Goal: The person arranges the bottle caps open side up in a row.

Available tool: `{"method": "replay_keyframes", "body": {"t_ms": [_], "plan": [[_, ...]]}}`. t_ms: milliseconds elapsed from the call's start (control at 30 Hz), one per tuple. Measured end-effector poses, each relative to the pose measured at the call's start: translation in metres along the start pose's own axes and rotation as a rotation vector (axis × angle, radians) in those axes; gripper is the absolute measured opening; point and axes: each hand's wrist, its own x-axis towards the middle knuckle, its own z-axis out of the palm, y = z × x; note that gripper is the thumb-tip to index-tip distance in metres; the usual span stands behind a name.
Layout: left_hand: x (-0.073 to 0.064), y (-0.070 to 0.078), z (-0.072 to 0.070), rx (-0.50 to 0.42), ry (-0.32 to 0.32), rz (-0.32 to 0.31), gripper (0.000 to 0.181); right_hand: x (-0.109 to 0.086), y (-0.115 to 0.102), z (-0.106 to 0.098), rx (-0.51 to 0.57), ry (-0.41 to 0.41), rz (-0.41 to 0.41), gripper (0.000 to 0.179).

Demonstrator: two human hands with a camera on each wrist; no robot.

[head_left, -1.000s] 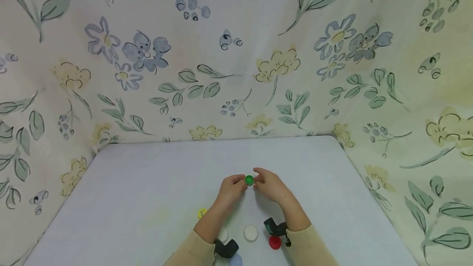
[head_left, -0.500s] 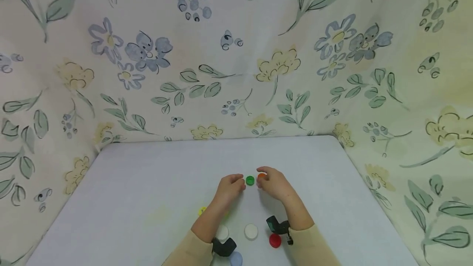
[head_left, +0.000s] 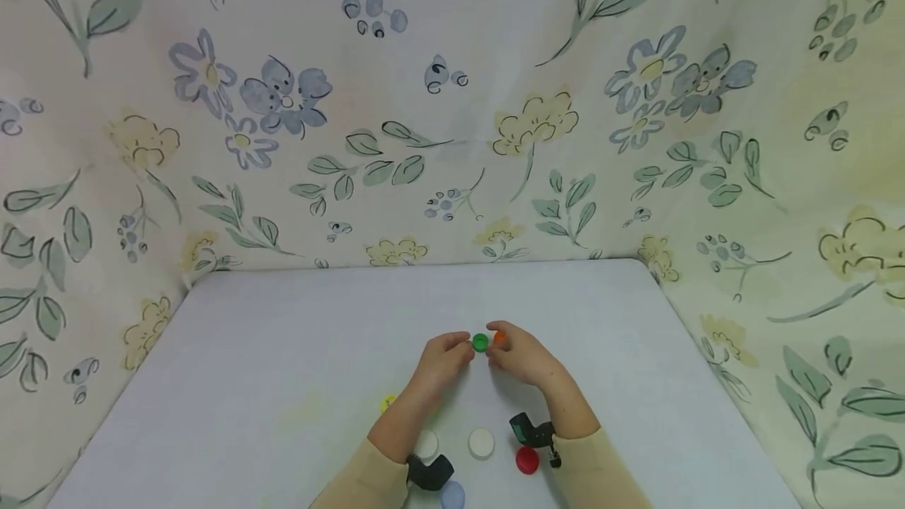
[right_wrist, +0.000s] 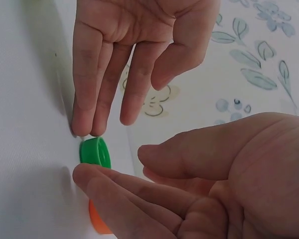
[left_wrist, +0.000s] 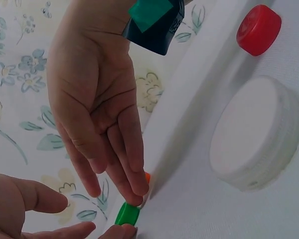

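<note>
flowery fabric backdrop (head_left: 452, 171), whitish surface (head_left: 283, 344), couple white caps (head_left: 481, 444), little red cap (head_left: 527, 460) near one, pale blue disc (head_left: 452, 496), some yellow thing (head_left: 387, 402)

Floral backdrop (head_left: 452, 116) (blue, yellow blooms) behind white tabletop (head_left: 283, 336).

Three lookouts

From the head, one camera looks forward and down, well back from the table (head_left: 283, 344). Two sit close, tilted: the left wrist's faces the right hand (head_left: 522, 355), the right wrist's the left hand (head_left: 441, 362). All share the green cap (head_left: 480, 343).
</note>
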Motion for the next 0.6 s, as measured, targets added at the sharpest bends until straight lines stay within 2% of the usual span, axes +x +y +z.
{"method": "replay_keyframes", "body": {"t_ms": [133,300,467,600], "plan": [[-0.001,0.001,-0.002,-0.012,0.004,0.002,0.044,0.000,-0.001,0.000,0.012,-0.011,0.005,0.048],[-0.008,0.008,-0.012,-0.055,0.003,0.039,0.043,-0.004,-0.006,-0.002,0.020,-0.021,0.008,0.048],[-0.019,0.011,-0.039,-0.123,-0.019,0.097,0.040,-0.005,-0.011,0.000,0.081,-0.034,-0.070,0.041],[-0.029,0.004,-0.062,-0.112,-0.062,0.118,0.039,-0.005,-0.015,0.007,0.168,-0.100,-0.158,0.038]]}}
